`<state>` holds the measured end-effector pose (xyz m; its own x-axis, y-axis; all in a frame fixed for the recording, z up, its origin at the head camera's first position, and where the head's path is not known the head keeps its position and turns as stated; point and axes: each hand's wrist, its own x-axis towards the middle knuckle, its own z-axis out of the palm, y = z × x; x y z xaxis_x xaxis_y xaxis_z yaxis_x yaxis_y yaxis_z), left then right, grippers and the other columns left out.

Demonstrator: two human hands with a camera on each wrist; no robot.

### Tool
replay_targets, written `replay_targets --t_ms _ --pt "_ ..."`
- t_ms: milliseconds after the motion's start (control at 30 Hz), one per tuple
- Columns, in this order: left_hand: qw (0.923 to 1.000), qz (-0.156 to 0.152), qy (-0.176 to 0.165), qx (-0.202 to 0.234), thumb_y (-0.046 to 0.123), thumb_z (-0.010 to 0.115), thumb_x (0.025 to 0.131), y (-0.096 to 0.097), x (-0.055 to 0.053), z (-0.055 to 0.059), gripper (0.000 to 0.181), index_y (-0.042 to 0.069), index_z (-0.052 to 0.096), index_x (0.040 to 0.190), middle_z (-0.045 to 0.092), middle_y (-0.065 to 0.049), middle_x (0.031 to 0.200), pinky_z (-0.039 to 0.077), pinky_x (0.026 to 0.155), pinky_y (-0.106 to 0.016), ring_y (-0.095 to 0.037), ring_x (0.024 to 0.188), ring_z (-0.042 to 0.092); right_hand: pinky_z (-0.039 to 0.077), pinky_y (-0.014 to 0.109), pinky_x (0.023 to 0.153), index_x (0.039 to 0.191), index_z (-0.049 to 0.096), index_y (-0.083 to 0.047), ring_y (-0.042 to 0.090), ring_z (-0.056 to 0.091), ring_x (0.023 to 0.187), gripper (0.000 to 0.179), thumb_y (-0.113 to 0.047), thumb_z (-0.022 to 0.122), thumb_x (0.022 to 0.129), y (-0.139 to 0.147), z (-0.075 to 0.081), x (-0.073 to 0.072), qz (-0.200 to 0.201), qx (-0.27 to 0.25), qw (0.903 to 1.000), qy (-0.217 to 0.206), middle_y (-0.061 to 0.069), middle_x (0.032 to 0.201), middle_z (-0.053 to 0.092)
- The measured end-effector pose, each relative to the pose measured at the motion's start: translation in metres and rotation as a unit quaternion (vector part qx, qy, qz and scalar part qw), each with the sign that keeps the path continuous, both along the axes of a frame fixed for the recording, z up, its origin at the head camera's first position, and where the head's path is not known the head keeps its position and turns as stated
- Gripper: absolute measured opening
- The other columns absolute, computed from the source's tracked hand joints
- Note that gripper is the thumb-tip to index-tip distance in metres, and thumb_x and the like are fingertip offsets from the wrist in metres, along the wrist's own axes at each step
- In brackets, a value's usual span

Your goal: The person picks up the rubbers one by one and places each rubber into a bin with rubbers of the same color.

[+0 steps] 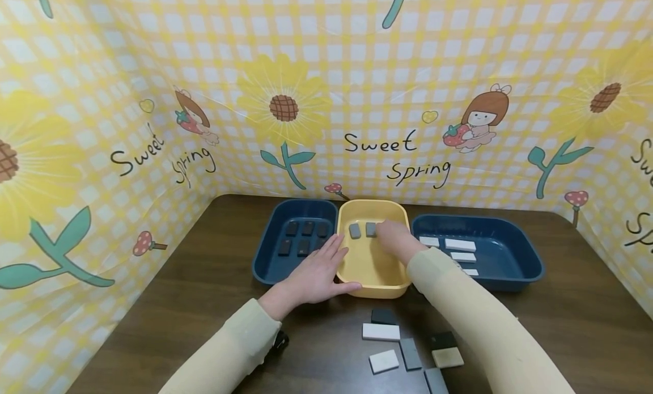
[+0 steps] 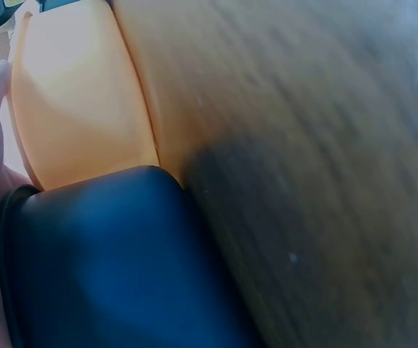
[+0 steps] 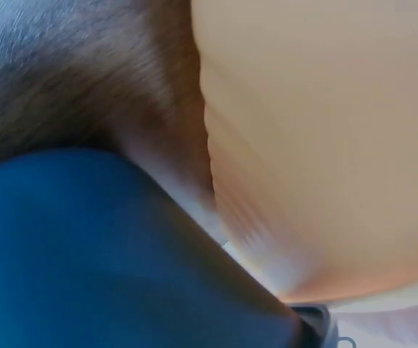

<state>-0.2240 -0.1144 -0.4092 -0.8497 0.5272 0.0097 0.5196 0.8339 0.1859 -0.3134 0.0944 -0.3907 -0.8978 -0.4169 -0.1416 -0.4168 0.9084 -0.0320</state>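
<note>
Left hand: I see the person's left hand point(image 1: 321, 272) at the eight o'clock edge of the yellow tray point(image 1: 364, 266), fingers straight and thumb spread along the near rim, gripping nothing.
Right hand: the right hand point(image 1: 394, 239) reaches inside that tray towards one o'clock, fingertips at a gray block point(image 1: 370, 229); I cannot tell whether they pinch it or only touch it, nor how far apart they are.
Yellow tray: it holds that block and a second gray block point(image 1: 354, 231) just beside it at nine o'clock, both near the far end.
Nine o'clock: the blue tray of dark blocks point(image 1: 306, 209) sits against the yellow one; I make out two rows of dark blocks point(image 1: 307, 228), partly hidden by the left hand.
Three o'clock: the blue tray of white blocks point(image 1: 505, 258) shows four white blocks point(image 1: 460, 245), some partly behind the right arm.
Six o'clock: on the table point(image 1: 168, 326) lie a black block point(image 1: 382, 316), a long white block point(image 1: 381, 331) and a short white block point(image 1: 384, 361).
Five o'clock: two loose gray blocks point(image 1: 410, 354), another black one, and a beige block point(image 1: 448, 358) right beside it.
Twelve o'clock: a yellow checked cloth point(image 1: 326, 37) with sunflowers hangs beyond the table.
Wrist views: I get mostly tray walls, blurred.
</note>
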Motion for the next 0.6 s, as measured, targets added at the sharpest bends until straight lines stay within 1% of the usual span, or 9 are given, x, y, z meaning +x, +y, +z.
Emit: replay_targets --t_ms 67,167,333,600 --pt "1.0 0.002 0.0 -0.001 0.076 0.042 0.086 0.0 0.0 0.0 0.096 0.006 0.035 0.15 0.009 -0.01 0.162 0.027 0.111 -0.046 -0.022 0.147 0.006 0.05 0.042 0.073 0.091 0.061 0.0 0.027 0.06 0.079 0.013 0.002 0.049 0.094 -0.001 0.0 0.001 0.006 0.009 0.9999 0.006 0.016 0.088 0.063" --pt "1.0 0.003 -0.002 -0.004 0.077 0.042 0.086 -0.001 0.0 0.001 0.096 0.006 0.034 0.15 0.009 -0.01 0.162 0.027 0.111 -0.046 -0.022 0.147 0.006 0.051 0.043 0.075 0.094 0.062 -0.001 0.027 0.061 0.082 0.015 0.001 0.048 0.095 -0.001 0.0 0.001 0.002 0.019 0.9997 0.013 0.016 0.091 0.064" --pt "1.0 0.001 0.0 -0.006 0.075 0.044 0.086 -0.001 -0.001 0.001 0.095 0.006 0.034 0.151 0.01 -0.01 0.162 0.027 0.111 -0.046 -0.021 0.147 0.005 0.052 0.043 0.075 0.093 0.064 -0.003 0.026 0.06 0.082 0.018 0.002 0.047 0.097 -0.001 -0.002 -0.003 -0.005 0.032 0.9993 0.021 0.014 0.091 0.064" --pt "0.9999 -0.006 0.001 -0.01 0.079 0.038 0.085 -0.001 -0.001 0.001 0.098 0.006 0.034 0.151 0.01 -0.01 0.162 0.027 0.111 -0.044 -0.021 0.147 0.006 0.054 0.044 0.074 0.096 0.066 -0.002 0.029 0.063 0.089 0.019 0.004 0.048 0.097 -0.002 -0.013 -0.009 -0.035 0.028 0.9982 0.039 0.017 0.095 0.063"
